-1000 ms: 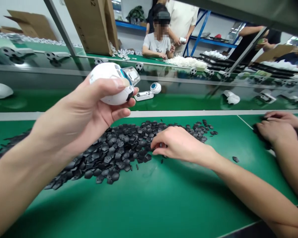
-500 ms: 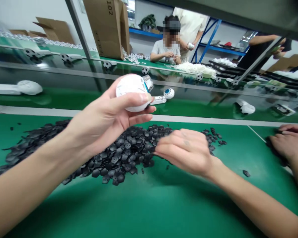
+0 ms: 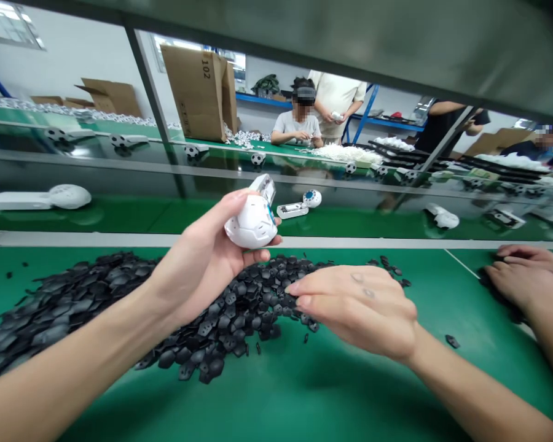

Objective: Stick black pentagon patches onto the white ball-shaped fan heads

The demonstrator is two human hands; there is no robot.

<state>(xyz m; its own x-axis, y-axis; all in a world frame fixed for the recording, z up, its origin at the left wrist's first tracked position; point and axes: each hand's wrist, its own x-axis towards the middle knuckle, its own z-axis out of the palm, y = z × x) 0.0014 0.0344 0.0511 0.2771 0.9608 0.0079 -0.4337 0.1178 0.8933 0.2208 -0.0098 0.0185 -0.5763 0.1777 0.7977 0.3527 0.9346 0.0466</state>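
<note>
My left hand (image 3: 207, 264) is wrapped round a white rounded part (image 3: 251, 224) with panel lines and a blue edge, its thumb on top, raised above the pile. Below it a heap of small black pentagonal pieces (image 3: 212, 325) spreads over the green table (image 3: 276, 399). My right hand (image 3: 357, 307) is at the right end of the heap, palm down, with thumb and forefinger pinched together over the black pieces. Whatever lies between those fingertips is too small to make out.
Beyond a pale rail (image 3: 350, 244) runs a green belt with white parts (image 3: 71, 196) on it. Another person's hands (image 3: 525, 270) rest at the right edge. People, a tall cardboard box (image 3: 193, 92) and a metal post (image 3: 147, 86) stand farther back.
The view has tilted up, so things sit lower. The white part has turned in my left hand, its attached piece now pointing up. My right hand stays at the heap, its fingertips now clearer.
</note>
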